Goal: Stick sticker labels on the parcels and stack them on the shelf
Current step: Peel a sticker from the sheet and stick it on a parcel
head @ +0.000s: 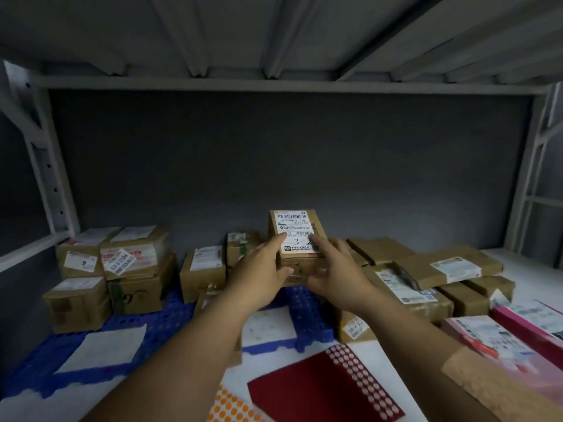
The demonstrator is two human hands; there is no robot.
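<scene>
Cardboard parcel (297,239), labelled, raised above blue pallet (170,318) on shelf (518,263) | left hand (262,272) grasping its left side | right hand (333,266) grasping its right side

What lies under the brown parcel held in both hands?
Under the brown parcel, gripped by the left hand and right hand, blue plastic crates show. The hands hide whatever sits directly beneath it.
</scene>
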